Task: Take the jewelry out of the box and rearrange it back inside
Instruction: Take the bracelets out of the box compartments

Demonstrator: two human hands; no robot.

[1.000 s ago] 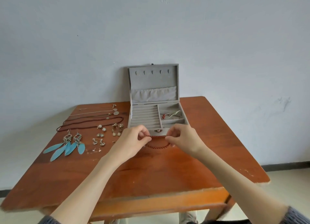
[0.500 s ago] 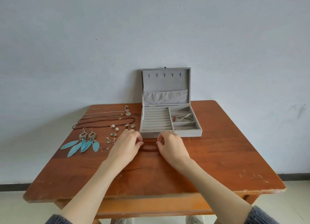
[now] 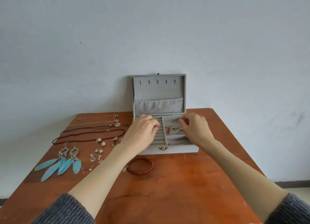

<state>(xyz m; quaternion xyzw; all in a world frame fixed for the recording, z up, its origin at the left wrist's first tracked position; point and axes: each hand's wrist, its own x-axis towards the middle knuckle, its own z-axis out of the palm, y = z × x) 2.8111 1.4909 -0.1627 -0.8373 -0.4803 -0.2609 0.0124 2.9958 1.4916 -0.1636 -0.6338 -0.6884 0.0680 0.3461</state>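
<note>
While both hands hover over the open grey jewelry box [image 3: 177, 149], we note the left hand [image 3: 142, 131] has fingers curled, pinched at the tips above the ring rolls; whether it holds anything we cannot tell. Our right hand [image 3: 195, 128] is loosely curled, empty, beside the red-beaded piece [image 3: 168, 130] in the right compartment. Nearer us, a red bead bracelet [image 3: 140, 166] lies on the table [image 3: 192, 181]. Feather earrings [image 3: 62, 163], necklaces [image 3: 90, 133] and small studs [image 3: 99, 150] lie left.

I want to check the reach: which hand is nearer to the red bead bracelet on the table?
Left. The left hand is above the bracelet, over the box's left side; the right hand is farther right.
</note>
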